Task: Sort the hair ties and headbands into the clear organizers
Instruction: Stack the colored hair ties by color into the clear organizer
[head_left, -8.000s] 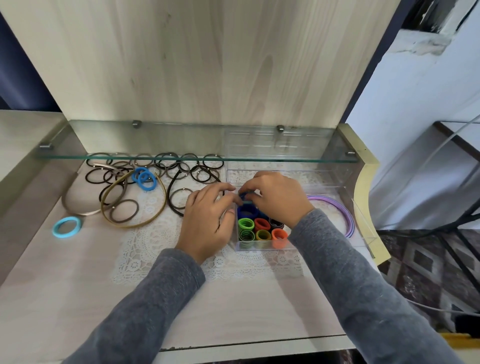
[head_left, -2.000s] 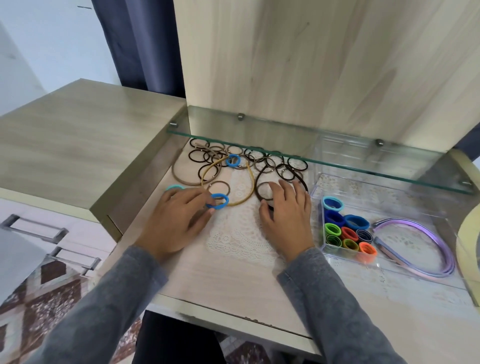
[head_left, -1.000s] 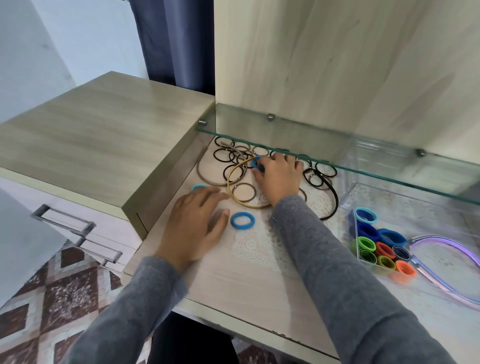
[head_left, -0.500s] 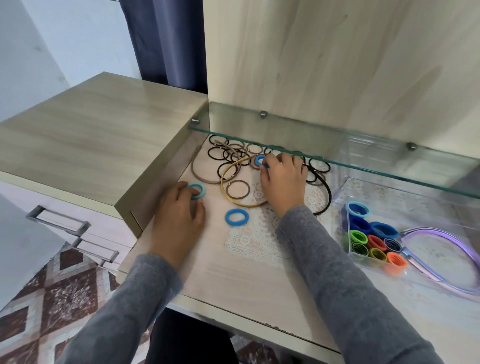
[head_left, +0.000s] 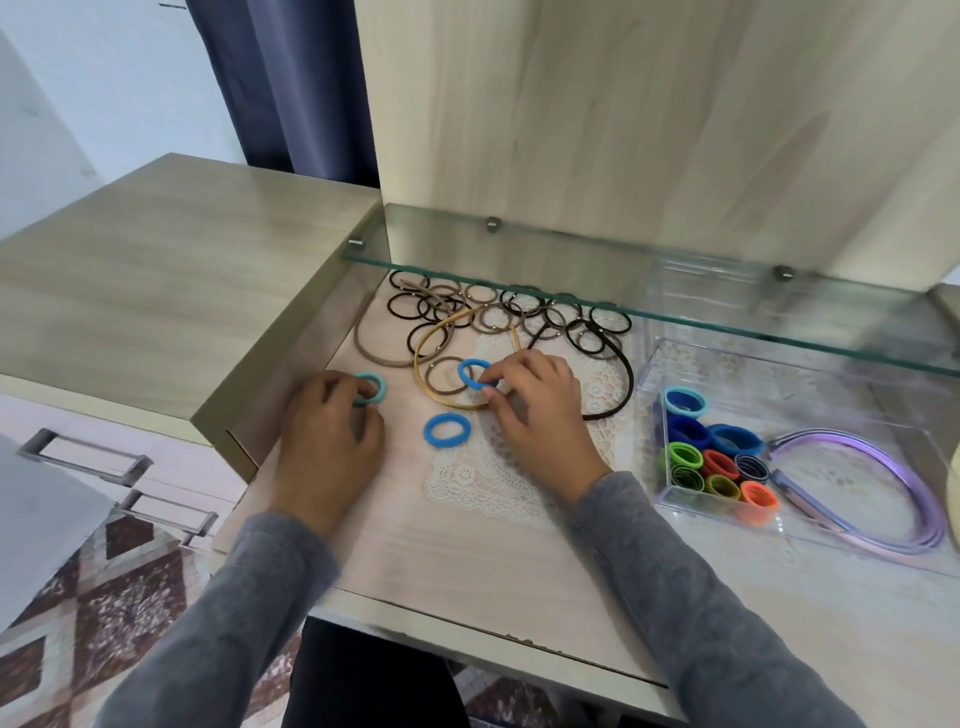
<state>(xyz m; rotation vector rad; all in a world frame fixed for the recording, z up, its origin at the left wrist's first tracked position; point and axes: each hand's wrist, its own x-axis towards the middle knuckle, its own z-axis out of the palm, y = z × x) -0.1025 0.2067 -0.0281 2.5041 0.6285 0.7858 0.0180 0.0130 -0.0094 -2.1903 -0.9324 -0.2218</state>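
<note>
Two grips: left hand (head_left: 327, 441) pinches teal tie (head_left: 378, 386), right hand (head_left: 540, 415) blue tie (head_left: 467, 370) (fingers (head_left: 506, 372) curled).

A tie in each hand
My left hand (head_left: 327, 436) grips a teal tie (head_left: 378, 387), my right hand (head_left: 540, 415) pinches a blue tie (head_left: 470, 371).

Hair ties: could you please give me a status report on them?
Left hand grips teal tie. Right hand pinches blue tie. Another blue tie loose between them. Nothing blocks the organizer.

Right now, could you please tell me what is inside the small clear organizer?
Colourful hair ties packed upright: blue at the back, green, red, olive and orange in front. Whether more lie beneath is hidden.
</note>
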